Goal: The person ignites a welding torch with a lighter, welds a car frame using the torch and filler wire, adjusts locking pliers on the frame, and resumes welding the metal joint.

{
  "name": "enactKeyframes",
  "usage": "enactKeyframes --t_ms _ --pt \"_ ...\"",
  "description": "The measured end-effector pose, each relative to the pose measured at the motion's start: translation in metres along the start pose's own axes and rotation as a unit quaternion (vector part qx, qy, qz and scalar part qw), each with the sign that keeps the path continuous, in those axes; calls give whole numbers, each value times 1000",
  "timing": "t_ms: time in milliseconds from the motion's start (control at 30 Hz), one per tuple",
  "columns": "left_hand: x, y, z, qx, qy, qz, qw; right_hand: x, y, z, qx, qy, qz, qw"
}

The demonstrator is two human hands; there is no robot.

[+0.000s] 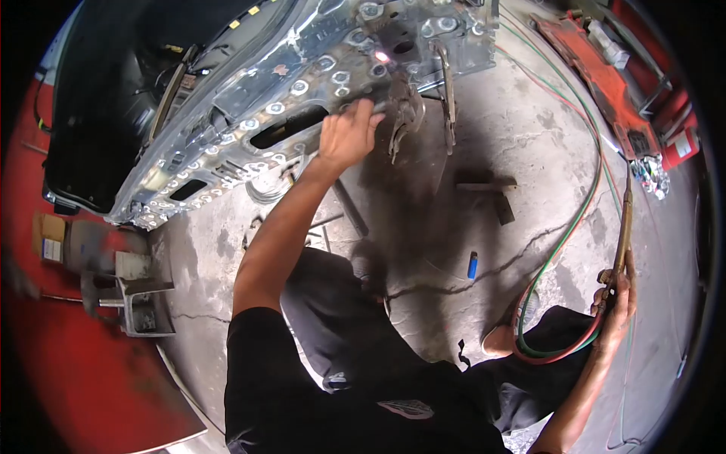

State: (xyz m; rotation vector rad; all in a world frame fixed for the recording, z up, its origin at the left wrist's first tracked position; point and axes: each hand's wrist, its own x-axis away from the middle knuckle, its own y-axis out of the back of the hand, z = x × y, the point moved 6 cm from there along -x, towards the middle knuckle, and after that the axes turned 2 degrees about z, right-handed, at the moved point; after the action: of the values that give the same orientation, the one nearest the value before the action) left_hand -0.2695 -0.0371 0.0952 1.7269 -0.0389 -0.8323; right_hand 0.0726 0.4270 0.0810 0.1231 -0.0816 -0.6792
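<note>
In my right hand [622, 306] is a brass gas torch [625, 219], its tip pointing up and away from the panel. Green and red hoses [560, 250] loop down from its lower end. My left hand [348, 136] is closed beside the bare metal car body panel [302, 76]; what its fingers grip is blurred and I cannot make it out. A small spot [382, 57] on the panel glows pinkish-white, a little above that hand. Locking pliers [408, 113] hang clamped at the panel's edge, with another long clamp [446, 98] next to them.
A blue lighter [473, 265] lies on the cracked concrete floor [552, 151], as does an angled metal piece [495, 193]. Red equipment [605, 83] stands at upper right. To the left are a steel bracket-like block [144, 303], a cardboard box [49, 236] and a red surface [83, 378].
</note>
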Motion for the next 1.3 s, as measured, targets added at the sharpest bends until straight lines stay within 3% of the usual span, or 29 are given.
enactKeyframes --t_ms 67,100,300,400,467,533,633,733,800,867,1000,1100,1200,1267,1300 --pt "-14 5 12 -32 39 42 998 -2 0 -4 -7 10 5 1000" --pt "-15 8 8 -56 11 50 997 -5 0 -3 -10 17 11 1000" --pt "-5 18 8 -15 4 -19 1000 -2 -3 2 -7 0 0 1000" --pt "-24 19 13 -52 61 22 997 -4 -3 -2 -5 -4 11 1000" --pt "-18 19 11 -33 32 -34 998 -4 -6 0 -3 4 24 1000" --pt "3 8 1 14 54 -14 998 -3 1 -4 6 -15 29 999" --pt "69 -44 -27 123 -26 130 984 6 -4 6 4 -14 25 1000" --pt "139 -145 -35 33 -8 365 930 5 -7 3 -4 -5 22 1000" --pt "189 -207 -27 37 -21 457 889 1 -9 3 -6 -1 28 1000" --pt "240 -257 -14 18 7 423 906 0 -11 1 -5 -9 35 999" --pt "248 -260 -24 -10 106 361 927 -2 -14 -1 -9 -23 56 998" --pt "237 -266 -47 -31 28 416 908 -11 -12 -6 3 -47 69 997" --pt "278 -301 -71 39 182 501 845 -17 -11 -9 -2 -54 65 996" --pt "305 -311 -96 14 173 398 901 -18 -13 -8 9 -55 64 996" --pt "311 -313 -104 38 216 400 890 -18 -14 -7 17 -54 62 996"
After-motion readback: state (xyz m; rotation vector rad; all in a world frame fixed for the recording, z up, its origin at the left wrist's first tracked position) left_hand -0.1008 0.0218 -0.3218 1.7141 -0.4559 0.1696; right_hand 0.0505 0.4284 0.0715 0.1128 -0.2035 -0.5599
